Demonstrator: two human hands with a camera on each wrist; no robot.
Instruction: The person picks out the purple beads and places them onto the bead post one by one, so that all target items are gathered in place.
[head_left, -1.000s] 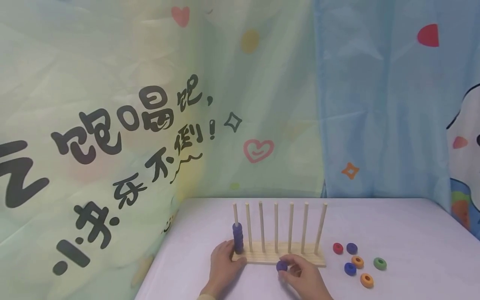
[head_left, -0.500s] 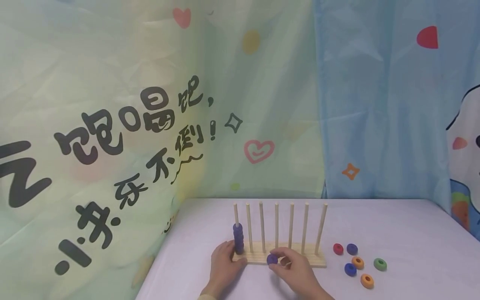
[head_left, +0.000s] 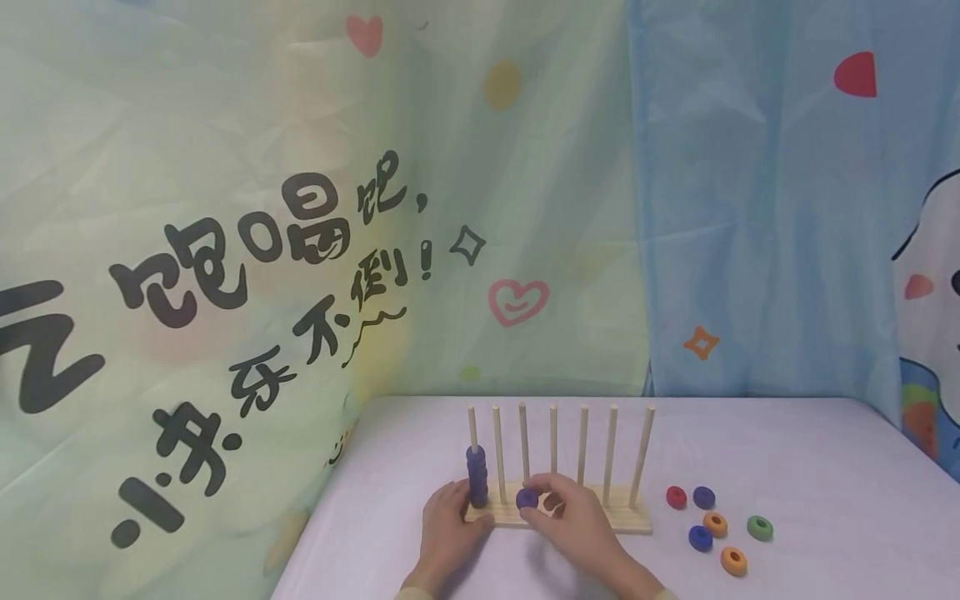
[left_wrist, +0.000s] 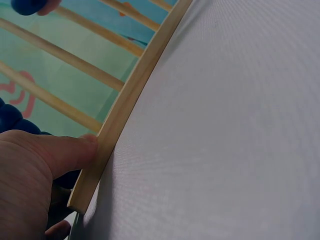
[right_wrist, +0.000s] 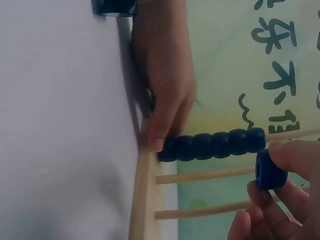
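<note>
A wooden peg rack (head_left: 630, 522) with several upright pegs stands on the table. Its leftmost peg carries a stack of dark blue-purple beads (head_left: 477, 477). My left hand (head_left: 448, 529) grips the rack's left end, thumb (left_wrist: 75, 150) on the front edge of the base; its other fingers are partly hidden. Between thumb and fingers my right hand (head_left: 573, 521) pinches one blue-purple bead (head_left: 527, 499), held in front of the pegs just right of the stack. The right wrist view shows this bead (right_wrist: 270, 170) apart from the stack, its hole side turned left.
On the white tabletop (head_left: 825, 467) right of the rack lie a red bead (head_left: 677, 497), two blue beads (head_left: 701, 538), two orange beads (head_left: 734, 562) and a green bead (head_left: 760, 528). Printed curtains (head_left: 525, 208) hang behind and left of the table.
My right hand has moved left and up with the pinched bead, from in front of the rack's middle to near the left pegs. The left hand keeps its grip in place.
</note>
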